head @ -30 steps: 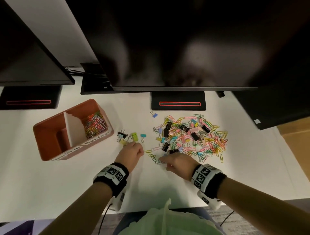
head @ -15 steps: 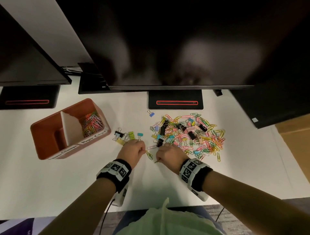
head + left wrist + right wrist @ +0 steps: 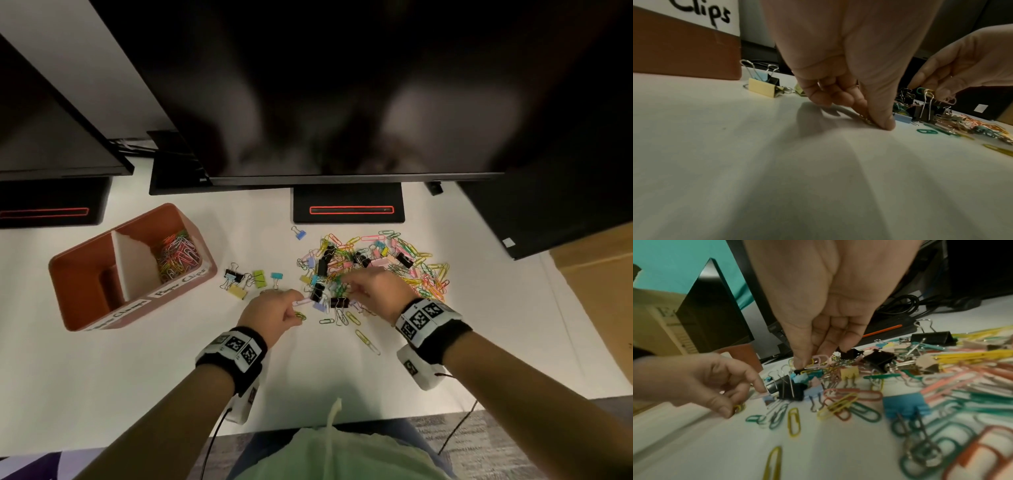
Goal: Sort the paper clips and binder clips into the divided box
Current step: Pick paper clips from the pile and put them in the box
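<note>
the left hand (image 3: 274, 310) pinches a yellow paper clip (image 3: 300, 316) against the table (image 3: 102, 377); the right hand (image 3: 376, 291) pinches paper clips over the mixed pile (image 3: 376, 263). advisable: lift each clear of tangles before carrying to the divided box (image 3: 85, 294), paper-clip side. compared with half a second ago, the right hand has moved further into the pile.

Dim overhead light, soft shadows, blurred wide-angle edges.

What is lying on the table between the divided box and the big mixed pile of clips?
In the head view, a small group of binder clips lies between the divided box and the mixed pile; the rest is bare white table.
</note>
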Tool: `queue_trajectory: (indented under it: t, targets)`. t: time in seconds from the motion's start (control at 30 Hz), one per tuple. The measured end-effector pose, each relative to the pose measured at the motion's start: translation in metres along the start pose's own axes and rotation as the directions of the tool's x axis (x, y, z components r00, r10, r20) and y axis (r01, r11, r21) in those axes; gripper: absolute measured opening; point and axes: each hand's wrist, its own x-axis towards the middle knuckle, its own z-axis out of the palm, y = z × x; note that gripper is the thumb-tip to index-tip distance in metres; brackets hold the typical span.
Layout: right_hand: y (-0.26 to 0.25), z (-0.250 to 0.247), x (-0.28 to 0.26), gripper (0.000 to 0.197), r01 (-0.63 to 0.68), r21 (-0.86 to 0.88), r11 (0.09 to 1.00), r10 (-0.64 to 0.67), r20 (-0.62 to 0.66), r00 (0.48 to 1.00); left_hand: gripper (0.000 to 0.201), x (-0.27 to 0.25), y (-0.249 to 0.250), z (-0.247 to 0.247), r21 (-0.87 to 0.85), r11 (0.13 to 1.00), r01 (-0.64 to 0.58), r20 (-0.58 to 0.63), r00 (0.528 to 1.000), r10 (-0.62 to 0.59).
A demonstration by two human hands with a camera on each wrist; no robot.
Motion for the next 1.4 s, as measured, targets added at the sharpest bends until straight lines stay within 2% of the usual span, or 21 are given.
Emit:
queue_trajectory:
  t: [0.17,0.27,0.4,0.53,0.73,0.9,1.03,1.13,1.3,1.4]
  targets:
    - [-0.009,-0.001,0.008,0.030,0.046,-0.139,0.989,-0.029,0.120,0.992,0.019,0.009,0.008,-0.001,0.099,0.995,-0.035,-0.061,0.997,0.041]
    - [-0.009,-0.002,0.018,0.024,0.032,-0.177,0.984,0.000,0.179,0.984,0.015,0.010,0.007,-0.002,0.068,0.998,-0.006,-0.087,0.996,0.012]
    - [-0.005,-0.004,0.025,0.024,0.025,-0.130,0.991,0.010,0.260,0.966,0.011,0.010,0.002,-0.001,0.007,1.000,0.008,-0.092,0.996,-0.008]
    - [0.004,-0.010,0.026,0.027,-0.019,-0.007,1.000,0.020,0.222,0.975,0.009,0.010,0.003,0.003,0.037,0.999,0.009,-0.066,0.998,-0.007]
    - [0.010,-0.014,0.024,0.027,0.063,-0.048,0.997,-0.053,0.190,0.980,0.013,0.010,0.002,0.008,0.043,0.999,0.005,-0.027,1.000,-0.004]
    - [-0.001,-0.011,0.038,0.030,0.201,-0.161,0.966,-0.158,0.246,0.956,0.014,0.002,0.006,0.009,-0.039,0.995,-0.094,0.001,0.996,0.094]
    - [-0.003,-0.007,0.045,0.027,0.178,-0.162,0.971,-0.135,0.245,0.960,0.022,-0.005,0.024,0.024,-0.074,0.986,-0.152,0.042,0.987,0.155]
    - [-0.002,-0.005,0.048,0.024,0.157,-0.135,0.978,-0.125,0.218,0.968,0.029,-0.005,0.031,0.035,-0.037,0.992,-0.117,0.036,0.992,0.118]
    - [0.001,-0.004,0.046,0.019,0.126,-0.130,0.983,-0.103,0.171,0.980,0.020,0.000,0.037,0.039,-0.036,0.997,-0.067,-0.060,0.996,0.065]
    - [0.001,-0.003,0.045,0.021,0.112,-0.121,0.986,-0.090,0.176,0.980,0.020,0.006,0.040,0.038,-0.029,0.999,-0.042,-0.064,0.997,0.040]
